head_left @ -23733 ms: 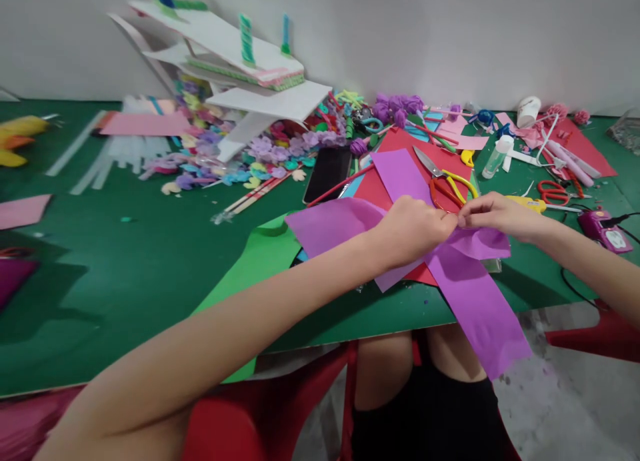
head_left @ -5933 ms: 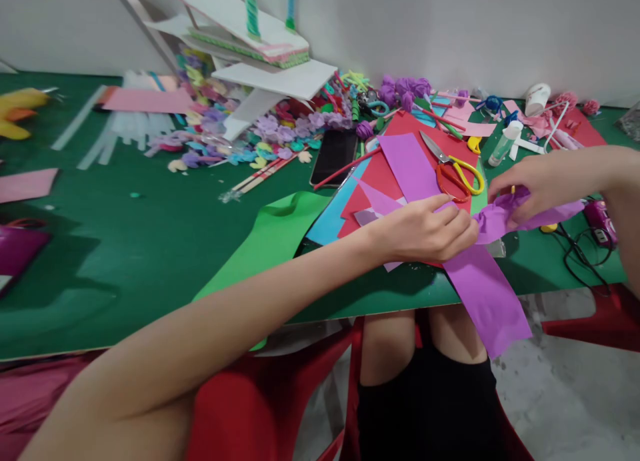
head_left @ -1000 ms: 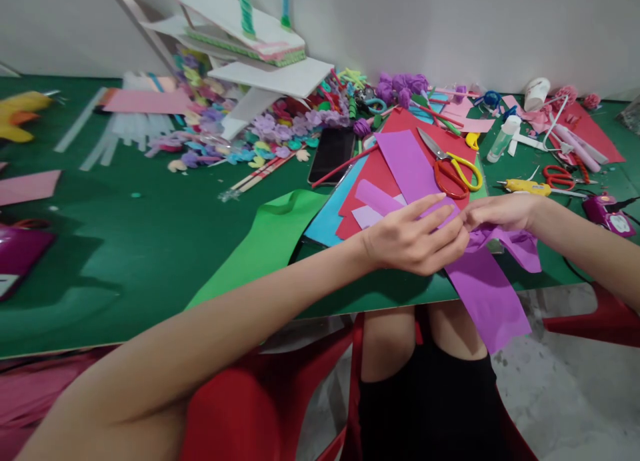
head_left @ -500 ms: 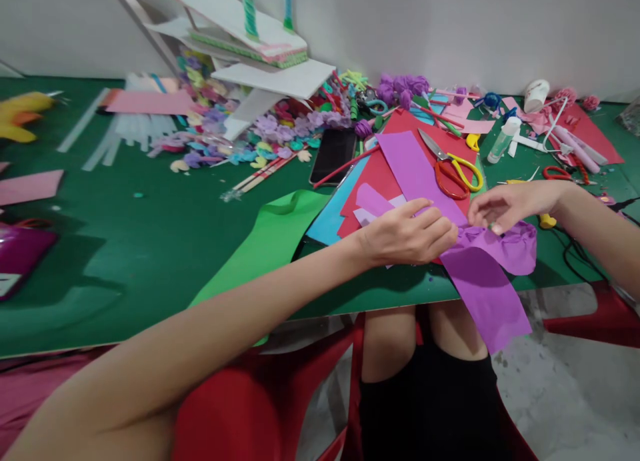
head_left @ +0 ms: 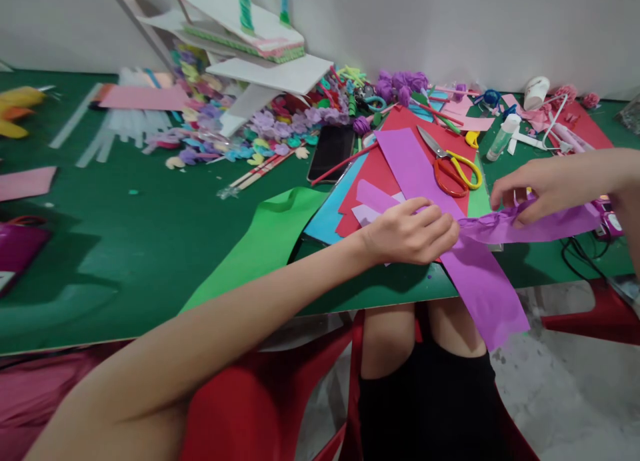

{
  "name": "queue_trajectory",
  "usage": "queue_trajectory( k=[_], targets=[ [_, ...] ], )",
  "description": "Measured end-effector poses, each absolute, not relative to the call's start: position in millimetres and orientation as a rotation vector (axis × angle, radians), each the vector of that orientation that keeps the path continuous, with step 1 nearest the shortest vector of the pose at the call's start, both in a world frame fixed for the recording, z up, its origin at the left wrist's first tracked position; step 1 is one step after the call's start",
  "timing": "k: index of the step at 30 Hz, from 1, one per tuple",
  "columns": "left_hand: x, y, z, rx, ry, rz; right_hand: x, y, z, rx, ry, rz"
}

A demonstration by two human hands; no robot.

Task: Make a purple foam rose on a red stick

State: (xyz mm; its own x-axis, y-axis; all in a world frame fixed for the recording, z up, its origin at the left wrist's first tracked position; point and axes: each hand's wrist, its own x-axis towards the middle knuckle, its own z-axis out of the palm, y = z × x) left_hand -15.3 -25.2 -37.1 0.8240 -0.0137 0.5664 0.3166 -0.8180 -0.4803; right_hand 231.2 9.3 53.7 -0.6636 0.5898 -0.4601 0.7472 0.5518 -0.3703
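Both hands point(head_left: 410, 233) on purple strip point(head_left: 481, 230)

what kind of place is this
Most likely a handicraft workbench, perhaps in a home or small workshop. The green table is strewn with coloured paper sheets, scissors, a glue bottle and heaps of small paper flowers. The left hand and right hand stretch a crumpled purple strip between them.

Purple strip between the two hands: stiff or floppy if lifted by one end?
Probably floppy: the purple strip is creased and bunched where the left hand pinches it. Likely very light, since the right hand holds it up with fingertips alone. Pulled taut like this, it may tear rather than stretch.
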Motion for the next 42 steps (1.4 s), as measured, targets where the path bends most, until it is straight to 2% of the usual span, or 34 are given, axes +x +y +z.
queue_trajectory(
  k=[4, 11, 21, 26, 30, 37, 42],
  targets=[
    [-14, -22, -39, -2.480, -0.385, -0.733, 214, -4, 45, 1.297, 2.609, -0.321],
    [-12, -22, -40, -2.674, -0.836, -0.631, 175, -13, 8, 1.439, 2.793, -0.813],
    [-13, -21, -21, -3.118, -1.564, -0.598, 177, -15, -3, 1.497, 2.793, -0.810],
    [-16, -11, -13, -3.470, -1.509, -0.246, 178, -16, 2, 1.452, 2.764, -0.809],
    [-19, -8, -18, -3.625, -1.477, -0.279, 181, -19, 2, 1.424, 2.799, -0.809],
    [-19, -9, -20, -3.850, -1.516, -0.032, 180, -22, 5, 1.325, 2.699, -0.748],
    [-20, -6, -24, -3.822, -1.607, -0.075, 181, -25, -1, 1.381, 2.676, -0.910]
  ],
)
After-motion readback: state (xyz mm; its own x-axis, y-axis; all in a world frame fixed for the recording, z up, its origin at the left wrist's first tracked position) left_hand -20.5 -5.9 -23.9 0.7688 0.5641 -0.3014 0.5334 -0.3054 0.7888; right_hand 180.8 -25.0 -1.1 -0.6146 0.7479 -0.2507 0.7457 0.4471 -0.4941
